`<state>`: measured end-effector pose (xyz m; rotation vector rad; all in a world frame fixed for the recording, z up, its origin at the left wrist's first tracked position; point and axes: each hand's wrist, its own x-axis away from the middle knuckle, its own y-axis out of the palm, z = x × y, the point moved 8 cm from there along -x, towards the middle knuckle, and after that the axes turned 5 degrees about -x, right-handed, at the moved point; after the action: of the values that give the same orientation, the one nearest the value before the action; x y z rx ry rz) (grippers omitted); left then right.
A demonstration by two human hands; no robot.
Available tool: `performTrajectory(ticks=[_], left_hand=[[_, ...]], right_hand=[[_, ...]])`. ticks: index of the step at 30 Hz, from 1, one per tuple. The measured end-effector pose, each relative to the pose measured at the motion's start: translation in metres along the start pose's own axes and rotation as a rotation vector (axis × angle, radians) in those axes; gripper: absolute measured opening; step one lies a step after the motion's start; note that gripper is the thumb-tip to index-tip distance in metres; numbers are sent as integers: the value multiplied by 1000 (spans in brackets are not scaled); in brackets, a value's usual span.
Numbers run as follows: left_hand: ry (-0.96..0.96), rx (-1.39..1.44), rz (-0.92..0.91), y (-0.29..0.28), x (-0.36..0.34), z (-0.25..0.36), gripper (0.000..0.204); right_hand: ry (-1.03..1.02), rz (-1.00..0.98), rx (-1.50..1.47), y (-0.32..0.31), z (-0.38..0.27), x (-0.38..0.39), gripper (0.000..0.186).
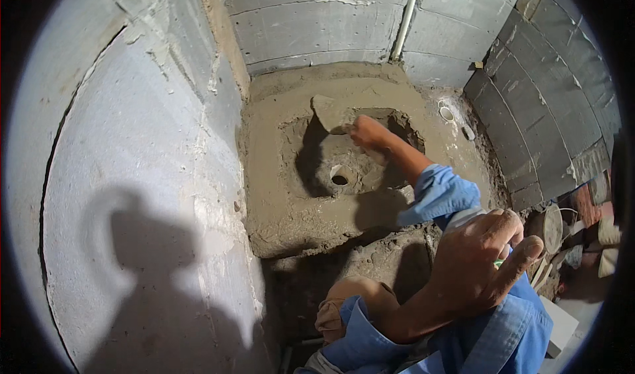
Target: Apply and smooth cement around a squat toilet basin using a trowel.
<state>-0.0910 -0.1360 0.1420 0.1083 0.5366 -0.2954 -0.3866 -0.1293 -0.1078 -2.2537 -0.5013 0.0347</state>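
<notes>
The right hand (368, 133) is gripping a trowel (325, 113), covering its handle; the left hand (481, 258) is hiding its palm, grip unclear.

The right hand (368, 133) hides the handle of the trowel (324, 113).

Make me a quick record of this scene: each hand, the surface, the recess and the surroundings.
Right hand: gripping a trowel
Left hand: near the right sleeve; whether it holds anything is unclear
Surface: grey-brown mortar
Recess: roughly rectangular, with a round hole
Surroundings: grey block walls, white pipe
</notes>
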Motion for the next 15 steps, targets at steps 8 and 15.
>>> performTrajectory(ticks=[8, 15], left_hand=[[-43, 22, -40, -2, 3, -2, 38], [-23, 47, -45, -2, 4, -1, 41]], right_hand=[[90, 106, 88, -78, 79, 11, 20], [139, 46, -248, -50, 118, -7, 16]])
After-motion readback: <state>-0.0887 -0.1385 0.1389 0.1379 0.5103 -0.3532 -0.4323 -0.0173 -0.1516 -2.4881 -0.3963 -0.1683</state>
